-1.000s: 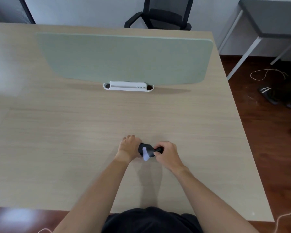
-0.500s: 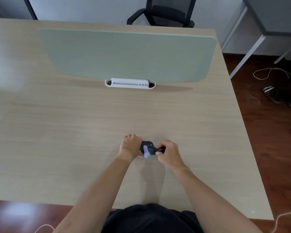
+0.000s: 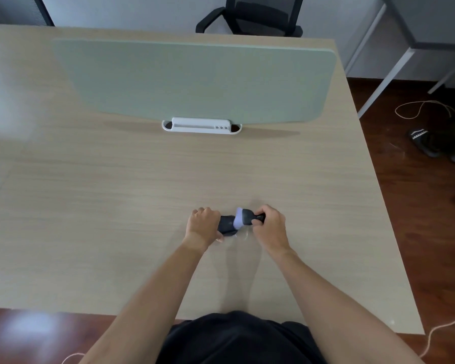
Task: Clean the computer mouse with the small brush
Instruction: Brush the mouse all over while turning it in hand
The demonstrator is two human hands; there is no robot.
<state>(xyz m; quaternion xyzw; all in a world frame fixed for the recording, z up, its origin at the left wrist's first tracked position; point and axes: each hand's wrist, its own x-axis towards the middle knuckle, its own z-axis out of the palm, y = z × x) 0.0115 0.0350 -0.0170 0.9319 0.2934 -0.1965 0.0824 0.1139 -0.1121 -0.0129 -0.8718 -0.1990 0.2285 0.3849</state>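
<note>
A black computer mouse [image 3: 227,225] lies on the wooden desk [image 3: 116,206] near its front middle. My left hand [image 3: 204,227] grips the mouse's left end and covers part of it. My right hand [image 3: 269,227] is closed around the dark handle of a small brush [image 3: 244,219]. The brush's pale lilac bristles rest on the right end of the mouse, toward its far side. Both forearms reach in from the bottom of the view.
A pale green divider panel [image 3: 195,80] stands across the desk's far half on a white base [image 3: 201,125]. A black office chair [image 3: 250,17] sits behind the desk. To the right are the desk's edge, a wood floor with a cable [image 3: 420,109] and a sandal [image 3: 422,139].
The brush head has moved from the near side of the mouse up to its far side. My left hand keeps the mouse in place.
</note>
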